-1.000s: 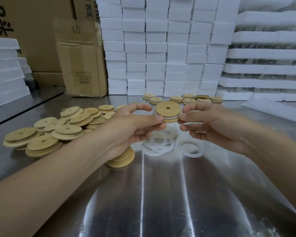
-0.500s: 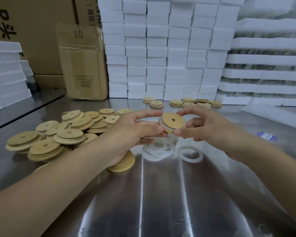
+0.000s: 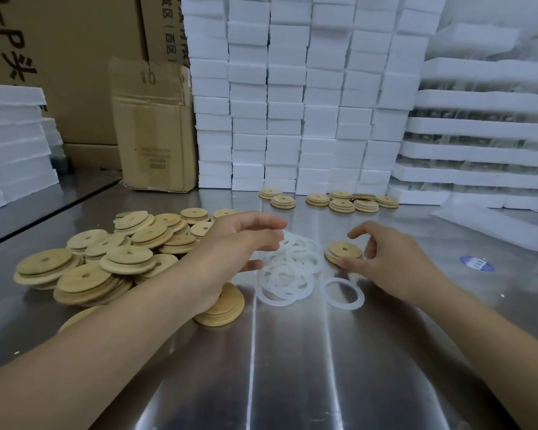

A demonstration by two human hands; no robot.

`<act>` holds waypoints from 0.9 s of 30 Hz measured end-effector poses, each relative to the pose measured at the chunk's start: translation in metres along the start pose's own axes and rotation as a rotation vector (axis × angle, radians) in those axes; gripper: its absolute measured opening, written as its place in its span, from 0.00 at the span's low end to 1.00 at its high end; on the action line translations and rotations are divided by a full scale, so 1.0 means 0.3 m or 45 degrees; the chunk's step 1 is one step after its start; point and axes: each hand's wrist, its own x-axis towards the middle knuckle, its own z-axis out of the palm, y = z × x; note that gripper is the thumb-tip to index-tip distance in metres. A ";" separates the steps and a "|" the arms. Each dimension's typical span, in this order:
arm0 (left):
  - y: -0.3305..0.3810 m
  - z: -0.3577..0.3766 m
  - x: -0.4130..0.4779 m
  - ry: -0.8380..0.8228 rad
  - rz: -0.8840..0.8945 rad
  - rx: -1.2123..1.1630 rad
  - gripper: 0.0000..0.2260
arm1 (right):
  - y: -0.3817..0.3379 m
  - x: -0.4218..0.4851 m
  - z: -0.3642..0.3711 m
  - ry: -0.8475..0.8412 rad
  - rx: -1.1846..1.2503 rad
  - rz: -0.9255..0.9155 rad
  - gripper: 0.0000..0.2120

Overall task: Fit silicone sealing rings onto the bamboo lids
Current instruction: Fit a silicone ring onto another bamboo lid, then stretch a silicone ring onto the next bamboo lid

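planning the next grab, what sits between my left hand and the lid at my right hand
Head view: a pile of white silicone rings lies between left hand and lid, on the steel table.

Table: reflective steel table (image 3: 292, 383), streaked with glare
Back: stacked white foam blocks (image 3: 292, 103)
Left: cardboard boxes (image 3: 156, 135), foam sheets (image 3: 13, 144)
Right: layered foam trays (image 3: 479, 128)

- We see a shiny steel bench (image 3: 292, 367).
- At its back stand a worn cardboard box (image 3: 156, 128) and stacked white foam blocks (image 3: 292, 103).
- Right, we see foam trays (image 3: 479, 150) and a blue sticker (image 3: 476, 263).
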 end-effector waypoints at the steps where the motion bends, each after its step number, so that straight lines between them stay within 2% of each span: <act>1: -0.001 -0.003 0.001 0.011 0.006 0.005 0.07 | -0.005 -0.002 0.003 -0.035 0.007 -0.033 0.26; 4: -0.006 -0.011 0.008 0.038 0.014 0.024 0.07 | -0.013 -0.011 0.015 -0.322 -0.096 -0.029 0.41; 6: -0.007 -0.015 0.015 0.049 0.015 0.024 0.07 | -0.008 -0.014 0.019 -0.443 -0.120 0.002 0.41; 9: 0.002 -0.032 0.031 0.107 0.051 0.063 0.08 | 0.001 -0.016 0.014 -0.442 -0.092 -0.041 0.38; 11: 0.003 -0.057 0.043 0.202 0.130 0.209 0.09 | -0.002 -0.015 0.013 -0.426 -0.101 -0.067 0.37; 15: -0.012 -0.128 0.061 0.331 0.350 1.006 0.11 | 0.000 -0.008 0.021 -0.370 -0.108 -0.105 0.30; 18: -0.033 -0.177 0.065 0.179 0.200 1.397 0.15 | -0.004 -0.011 0.022 -0.312 -0.118 -0.138 0.23; 21: -0.057 -0.178 0.066 0.000 0.120 1.731 0.09 | -0.009 -0.012 0.027 -0.267 -0.098 -0.185 0.16; 25: -0.053 -0.179 0.076 0.143 0.185 1.523 0.06 | -0.017 -0.018 0.029 -0.217 -0.088 -0.228 0.10; 27: -0.052 -0.182 0.071 0.187 0.197 1.529 0.10 | -0.026 -0.022 0.021 -0.221 -0.093 -0.238 0.07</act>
